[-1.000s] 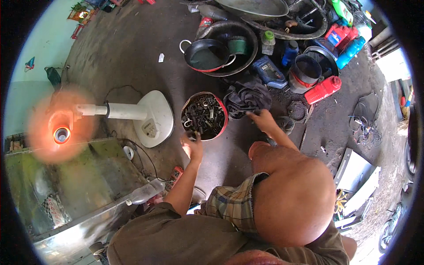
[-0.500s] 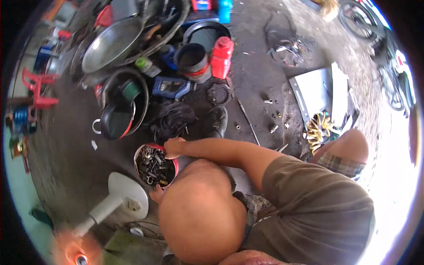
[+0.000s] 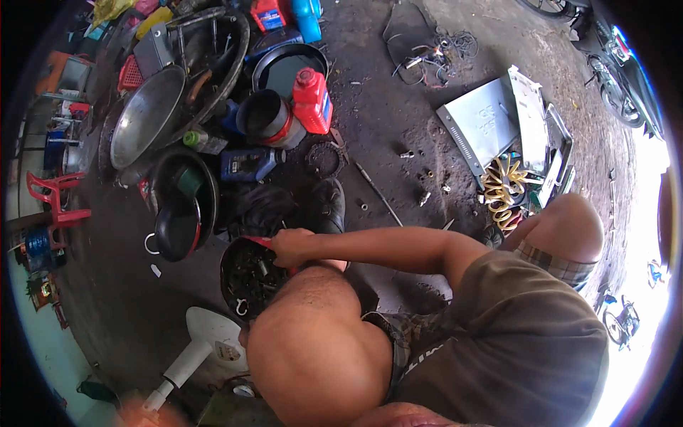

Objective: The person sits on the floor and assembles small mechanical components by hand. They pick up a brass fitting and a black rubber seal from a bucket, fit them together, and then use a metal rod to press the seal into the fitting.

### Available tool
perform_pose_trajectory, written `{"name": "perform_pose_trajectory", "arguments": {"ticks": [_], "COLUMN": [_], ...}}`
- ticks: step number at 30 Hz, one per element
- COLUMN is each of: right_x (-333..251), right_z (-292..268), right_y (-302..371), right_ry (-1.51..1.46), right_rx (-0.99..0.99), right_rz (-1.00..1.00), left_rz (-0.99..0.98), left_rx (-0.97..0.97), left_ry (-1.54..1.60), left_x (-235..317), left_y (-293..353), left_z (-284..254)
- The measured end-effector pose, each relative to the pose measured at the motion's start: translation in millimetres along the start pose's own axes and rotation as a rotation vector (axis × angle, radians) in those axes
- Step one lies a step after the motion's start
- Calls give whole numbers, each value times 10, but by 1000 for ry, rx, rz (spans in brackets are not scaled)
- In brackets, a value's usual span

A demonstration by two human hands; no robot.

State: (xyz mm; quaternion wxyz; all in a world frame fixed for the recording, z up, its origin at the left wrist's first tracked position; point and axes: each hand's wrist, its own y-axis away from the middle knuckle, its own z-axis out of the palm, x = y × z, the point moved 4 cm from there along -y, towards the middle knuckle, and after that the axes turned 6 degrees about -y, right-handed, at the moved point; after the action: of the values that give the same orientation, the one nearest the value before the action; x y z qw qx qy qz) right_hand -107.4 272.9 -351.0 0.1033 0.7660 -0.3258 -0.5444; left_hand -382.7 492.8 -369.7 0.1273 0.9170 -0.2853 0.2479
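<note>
My right hand [image 3: 290, 247] is closed on the red far-right rim of a round bucket [image 3: 225, 274], its forearm reaching across from the right above my bent left leg. Inside the bucket lies a dark jumble of small metal parts [image 3: 262, 269], with a pale hook-shaped piece [image 3: 242, 307] near the close edge. Only a sliver of my left hand [image 3: 244, 334] shows past my left knee, beside the bucket's near side; its fingers are hidden. Dark crumpled cloth [image 3: 263, 206] lies just beyond the bucket, next to my dark shoe [image 3: 328, 203].
A white stand base [image 3: 213, 333] lies at near left. Beyond are black pans [image 3: 215, 186], a blue bottle [image 3: 245, 165], a red jug [image 3: 311, 103] and a large metal basin [image 3: 146, 117]. Rightward are a metal rod [image 3: 378, 192], loose fittings, a yellow coiled hose [image 3: 504, 181] and metal panels [image 3: 480, 117].
The view has shifted. My right hand stays on the bucket's rim. The bucket's inside looks darker, and less of my left hand shows behind the knee.
</note>
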Motion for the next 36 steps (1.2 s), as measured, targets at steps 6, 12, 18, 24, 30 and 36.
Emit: {"name": "perform_pose_trajectory", "arguments": {"ticks": [6,12,18,24,30,36], "right_x": [300,926,1580,1915,2312,3194], "right_z": [-961,-1615,-1895,-2063,-2217,-2152], "right_y": [811,1721,2708,3453,3332,2473], "right_ry": [-41,-6,-65,-214,-444,-478], "right_rx": [292,444,484,573,649,852], "right_rz": [87,259,516,713,713,506], "left_rz": [279,580,700,887,1099,1218], "left_rx": [-113,-345,-520,-667,-602,-450], "left_ry": [65,93,179,70,-123,-330], "left_x": [1161,2564,3621,4535,5183,5429], "left_y": [-242,-284,160,476,195,-328], "left_z": [312,987,1686,1989,2232,2870]}}
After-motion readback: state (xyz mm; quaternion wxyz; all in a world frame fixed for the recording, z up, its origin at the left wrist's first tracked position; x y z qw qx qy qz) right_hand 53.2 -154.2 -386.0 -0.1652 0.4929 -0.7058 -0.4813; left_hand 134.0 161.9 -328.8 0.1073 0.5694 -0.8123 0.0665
